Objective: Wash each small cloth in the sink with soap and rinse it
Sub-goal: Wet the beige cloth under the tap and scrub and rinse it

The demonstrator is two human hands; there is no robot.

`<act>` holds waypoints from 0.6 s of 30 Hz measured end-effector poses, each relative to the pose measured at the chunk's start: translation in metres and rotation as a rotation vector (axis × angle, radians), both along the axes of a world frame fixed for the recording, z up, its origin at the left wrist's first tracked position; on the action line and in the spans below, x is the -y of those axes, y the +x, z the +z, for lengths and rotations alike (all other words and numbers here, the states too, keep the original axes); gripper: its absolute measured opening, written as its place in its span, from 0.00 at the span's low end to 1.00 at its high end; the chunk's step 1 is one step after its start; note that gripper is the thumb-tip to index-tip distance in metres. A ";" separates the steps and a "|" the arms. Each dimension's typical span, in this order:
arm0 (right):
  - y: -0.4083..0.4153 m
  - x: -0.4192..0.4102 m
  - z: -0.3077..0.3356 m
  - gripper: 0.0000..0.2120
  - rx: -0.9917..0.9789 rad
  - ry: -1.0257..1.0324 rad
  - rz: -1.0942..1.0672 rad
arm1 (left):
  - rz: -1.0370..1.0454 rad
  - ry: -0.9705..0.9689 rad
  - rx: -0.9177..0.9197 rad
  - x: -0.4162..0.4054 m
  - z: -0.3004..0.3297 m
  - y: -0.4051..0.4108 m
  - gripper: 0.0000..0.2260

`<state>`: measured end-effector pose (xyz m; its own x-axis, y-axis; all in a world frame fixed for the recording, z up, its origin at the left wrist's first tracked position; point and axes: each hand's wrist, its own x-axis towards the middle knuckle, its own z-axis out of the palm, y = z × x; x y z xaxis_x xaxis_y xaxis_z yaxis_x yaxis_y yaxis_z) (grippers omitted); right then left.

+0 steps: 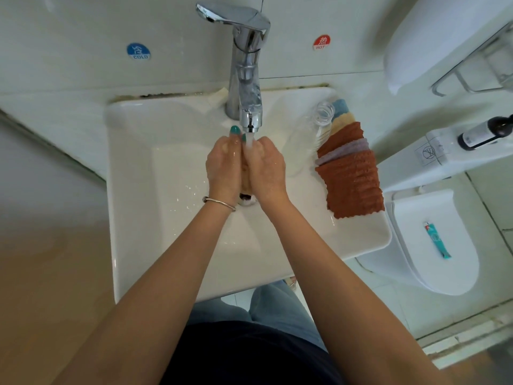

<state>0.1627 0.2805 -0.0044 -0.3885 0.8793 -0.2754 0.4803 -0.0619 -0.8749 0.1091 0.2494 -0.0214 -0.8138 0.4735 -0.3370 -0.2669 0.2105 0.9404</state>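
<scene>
Both hands, left hand [223,165] and right hand [268,166], are squeezing a tan cloth [245,173] under the faucet [245,70], over the sink [172,173]; beside the faucet, stickers [138,51] are reading COLD and HOT.

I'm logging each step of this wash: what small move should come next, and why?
Probably keep rubbing the cloth under the stream: left hand and right hand press it between them below the running faucet, while a pile waits on the sink rim.
</scene>
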 end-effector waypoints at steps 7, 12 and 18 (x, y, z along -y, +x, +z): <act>0.061 0.006 -0.026 0.07 -0.336 -0.003 -0.131 | -0.414 -0.007 -0.282 0.010 -0.006 0.009 0.04; 0.045 0.020 -0.029 0.11 -0.254 0.079 -0.091 | -0.201 -0.051 -0.308 0.023 -0.012 0.010 0.03; 0.024 0.028 -0.025 0.02 -0.166 0.060 -0.127 | -0.076 0.026 -0.403 0.033 -0.012 -0.002 0.05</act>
